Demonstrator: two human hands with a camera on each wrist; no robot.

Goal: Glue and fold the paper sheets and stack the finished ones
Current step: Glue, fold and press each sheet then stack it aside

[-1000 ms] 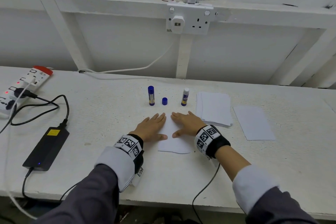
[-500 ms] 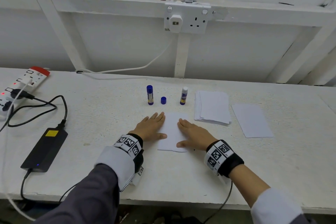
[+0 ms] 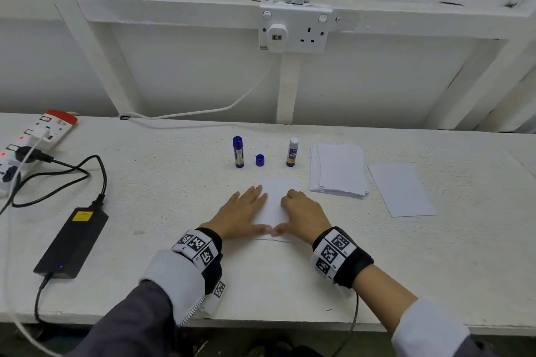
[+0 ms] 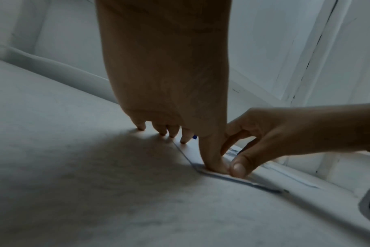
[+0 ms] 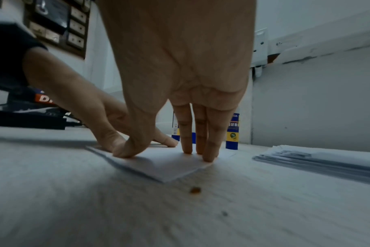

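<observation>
Change: the right hand (image 3: pixel 301 213) has drawn back toward the near edge; both thumbs now meet there, so I judge the fold is being creased.
Folded sheet (image 3: pixel 274 206): flat on the desk (image 3: pixel 174 197), centre, long axis near-to-far.
Grip: left hand (image 3: pixel 242 213) flat and open; right hand's fingers bent, tips pressing, holding nothing.

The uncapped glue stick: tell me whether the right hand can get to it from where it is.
Probably yes. The uncapped glue stick stands upright just beyond the right hand, which presses the folded sheet; only bare table lies between them, and the paper stack sits off to the side.
</observation>
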